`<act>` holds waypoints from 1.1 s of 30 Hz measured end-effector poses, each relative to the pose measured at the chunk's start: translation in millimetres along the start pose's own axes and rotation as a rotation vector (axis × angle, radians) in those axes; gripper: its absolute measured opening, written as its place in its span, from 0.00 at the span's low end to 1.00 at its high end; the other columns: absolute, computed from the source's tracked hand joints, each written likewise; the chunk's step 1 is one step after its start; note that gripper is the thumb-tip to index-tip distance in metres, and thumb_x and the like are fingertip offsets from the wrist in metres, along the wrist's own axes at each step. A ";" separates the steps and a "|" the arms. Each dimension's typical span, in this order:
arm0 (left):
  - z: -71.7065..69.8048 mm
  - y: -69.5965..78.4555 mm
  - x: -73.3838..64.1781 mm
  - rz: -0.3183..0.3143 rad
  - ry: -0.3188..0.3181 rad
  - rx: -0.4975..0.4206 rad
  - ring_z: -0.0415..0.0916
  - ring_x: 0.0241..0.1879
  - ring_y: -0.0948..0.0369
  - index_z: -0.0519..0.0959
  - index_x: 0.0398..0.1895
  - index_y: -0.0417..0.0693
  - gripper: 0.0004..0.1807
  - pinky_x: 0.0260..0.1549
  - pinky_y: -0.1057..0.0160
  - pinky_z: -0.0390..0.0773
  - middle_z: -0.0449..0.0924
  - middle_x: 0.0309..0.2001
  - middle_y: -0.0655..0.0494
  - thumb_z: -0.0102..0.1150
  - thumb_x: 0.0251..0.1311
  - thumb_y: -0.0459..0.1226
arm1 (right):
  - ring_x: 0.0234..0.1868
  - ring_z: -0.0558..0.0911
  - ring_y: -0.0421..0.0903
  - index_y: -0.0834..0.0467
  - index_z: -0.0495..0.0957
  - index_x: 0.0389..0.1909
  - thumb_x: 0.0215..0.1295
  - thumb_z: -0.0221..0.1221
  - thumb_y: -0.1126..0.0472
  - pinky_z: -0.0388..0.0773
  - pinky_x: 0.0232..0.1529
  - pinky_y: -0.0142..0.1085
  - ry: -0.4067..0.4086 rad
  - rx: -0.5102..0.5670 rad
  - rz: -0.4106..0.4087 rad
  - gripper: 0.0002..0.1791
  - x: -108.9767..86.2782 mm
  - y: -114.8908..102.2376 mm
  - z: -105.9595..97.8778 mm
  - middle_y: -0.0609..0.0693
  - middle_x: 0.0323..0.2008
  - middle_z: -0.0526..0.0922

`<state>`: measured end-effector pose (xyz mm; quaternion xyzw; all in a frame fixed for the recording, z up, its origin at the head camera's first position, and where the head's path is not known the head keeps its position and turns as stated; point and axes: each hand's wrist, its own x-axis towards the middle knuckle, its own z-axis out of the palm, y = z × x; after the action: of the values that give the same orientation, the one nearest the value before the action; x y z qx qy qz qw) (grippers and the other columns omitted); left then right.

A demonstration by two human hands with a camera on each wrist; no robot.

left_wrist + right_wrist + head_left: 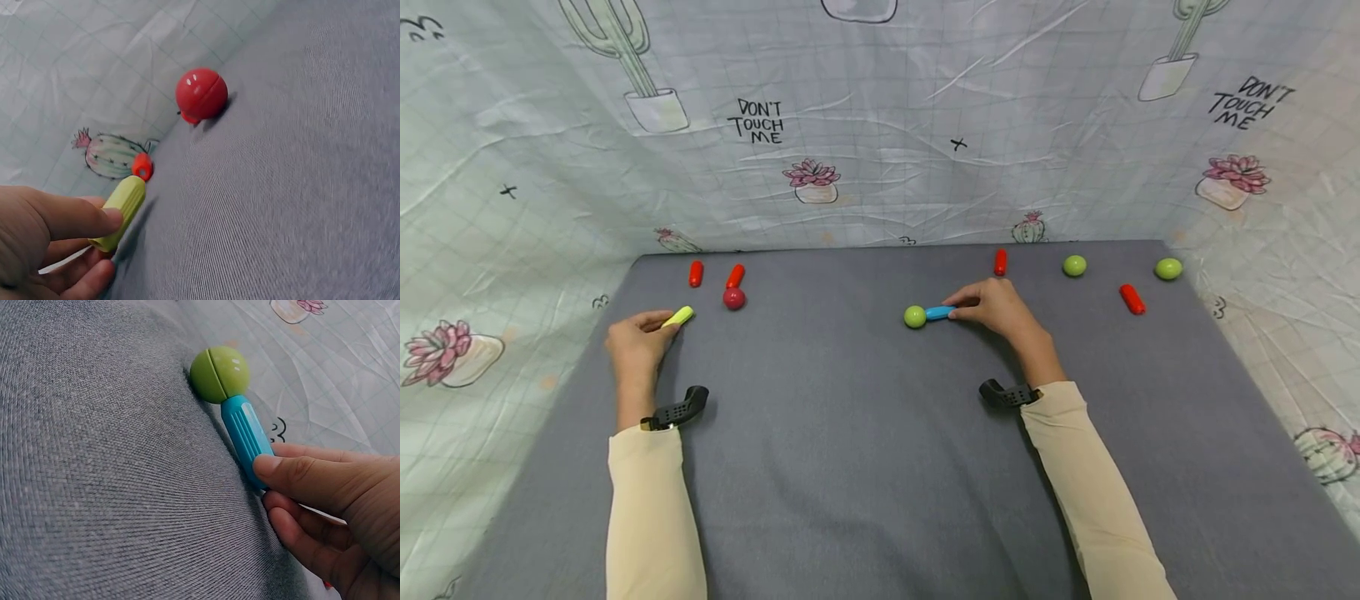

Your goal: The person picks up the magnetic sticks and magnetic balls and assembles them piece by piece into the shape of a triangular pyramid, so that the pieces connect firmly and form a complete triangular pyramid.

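Observation:
At the left of the cloth my left hand pinches a short yellow ribbed toy rod between thumb and fingers, its far end sticking out. My right hand holds a blue ribbed toy rod by its near end. A green ball sits right at the blue rod's other end, close over the cloth. Nearest to the left hand are a red ball with a red rod end-on behind it, and another red rod.
Grey cloth covers the table, and a patterned curtain rises behind and at both sides. Beyond the right hand lies a red rod. Farther right are a green ball, another green ball and a red rod.

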<state>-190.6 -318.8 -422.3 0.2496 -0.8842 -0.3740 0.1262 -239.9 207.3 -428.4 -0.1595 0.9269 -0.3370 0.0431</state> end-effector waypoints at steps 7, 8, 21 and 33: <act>0.0 14.0 -0.4 0.014 0.021 -0.178 0.76 0.38 0.75 0.85 0.58 0.46 0.19 0.35 0.77 0.74 0.86 0.52 0.51 0.69 0.64 0.40 | 0.51 0.84 0.52 0.56 0.90 0.48 0.63 0.71 0.60 0.80 0.52 0.47 -0.011 0.018 0.017 0.13 0.0 0.6 -0.8 0.53 0.46 0.89; 1.0 16.8 -0.8 0.020 0.018 -0.209 0.77 0.40 0.73 0.85 0.58 0.46 0.19 0.36 0.77 0.75 0.86 0.52 0.52 0.70 0.64 0.40 | 0.52 0.84 0.52 0.56 0.90 0.48 0.63 0.71 0.60 0.80 0.52 0.48 -0.011 0.018 0.018 0.13 -0.1 1.0 -1.0 0.53 0.46 0.89; 30.4 51.3 -14.2 0.228 -0.107 -0.405 0.81 0.48 0.68 0.86 0.56 0.45 0.17 0.45 0.75 0.78 0.86 0.54 0.48 0.69 0.64 0.37 | 0.52 0.84 0.51 0.54 0.90 0.48 0.64 0.70 0.59 0.79 0.53 0.47 -0.022 0.029 0.047 0.12 1.1 1.4 0.0 0.52 0.47 0.89; 62.7 85.2 -28.6 0.454 -0.217 -0.365 0.81 0.44 0.60 0.86 0.52 0.42 0.14 0.39 0.74 0.78 0.85 0.50 0.44 0.69 0.63 0.33 | 0.50 0.84 0.50 0.53 0.90 0.48 0.64 0.70 0.59 0.80 0.49 0.45 -0.021 -0.012 0.039 0.12 1.3 0.4 -0.5 0.52 0.46 0.90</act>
<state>-221.8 -215.3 -404.8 -0.0223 -0.8438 -0.5135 0.1543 -241.3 207.4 -428.3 -0.1452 0.9313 -0.3290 0.0583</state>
